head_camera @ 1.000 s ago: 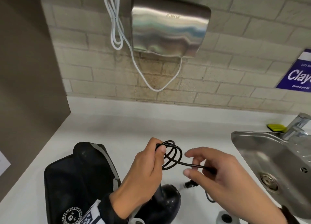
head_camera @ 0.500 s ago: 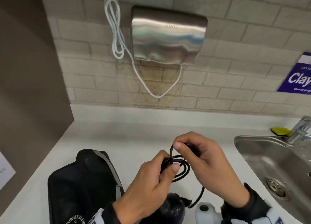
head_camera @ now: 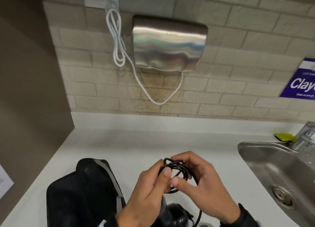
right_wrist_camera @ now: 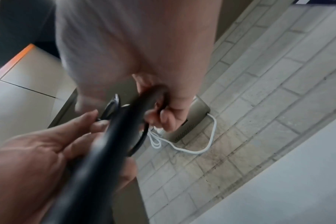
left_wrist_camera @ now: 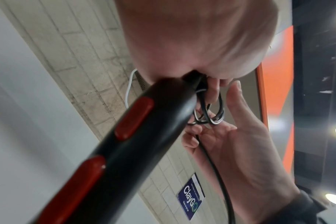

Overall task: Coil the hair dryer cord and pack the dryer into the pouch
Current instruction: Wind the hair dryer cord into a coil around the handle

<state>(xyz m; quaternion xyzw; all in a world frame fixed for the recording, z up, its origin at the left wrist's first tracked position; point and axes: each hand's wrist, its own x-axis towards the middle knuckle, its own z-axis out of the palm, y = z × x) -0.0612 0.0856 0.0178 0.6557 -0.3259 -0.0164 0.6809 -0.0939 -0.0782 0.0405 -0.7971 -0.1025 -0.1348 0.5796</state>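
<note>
The black hair dryer cord (head_camera: 177, 166) is wound into a small coil above the white counter. My left hand (head_camera: 162, 174) grips the top of the dryer's handle and pins the coil with its thumb. My right hand (head_camera: 185, 172) curls its fingers and thumb round the coil's other side. The black hair dryer (head_camera: 173, 214) hangs below the hands, its head near the frame's bottom edge. In the left wrist view the handle (left_wrist_camera: 144, 128) shows two red buttons, and loose cord (left_wrist_camera: 215, 174) trails past the right palm. The black pouch (head_camera: 81, 192) lies on the counter at the left.
A steel sink (head_camera: 255, 151) with a tap (head_camera: 305, 134) and a yellow sponge (head_camera: 284, 136) is at the right. A steel hand dryer (head_camera: 168, 42) with a white cable (head_camera: 117, 44) hangs on the tiled wall. A brown wall panel (head_camera: 30, 90) bounds the left.
My right hand has brought the stretched length of cord up and in to the coil, adding loops. Both hands now meet on the coil, and little slack shows.
</note>
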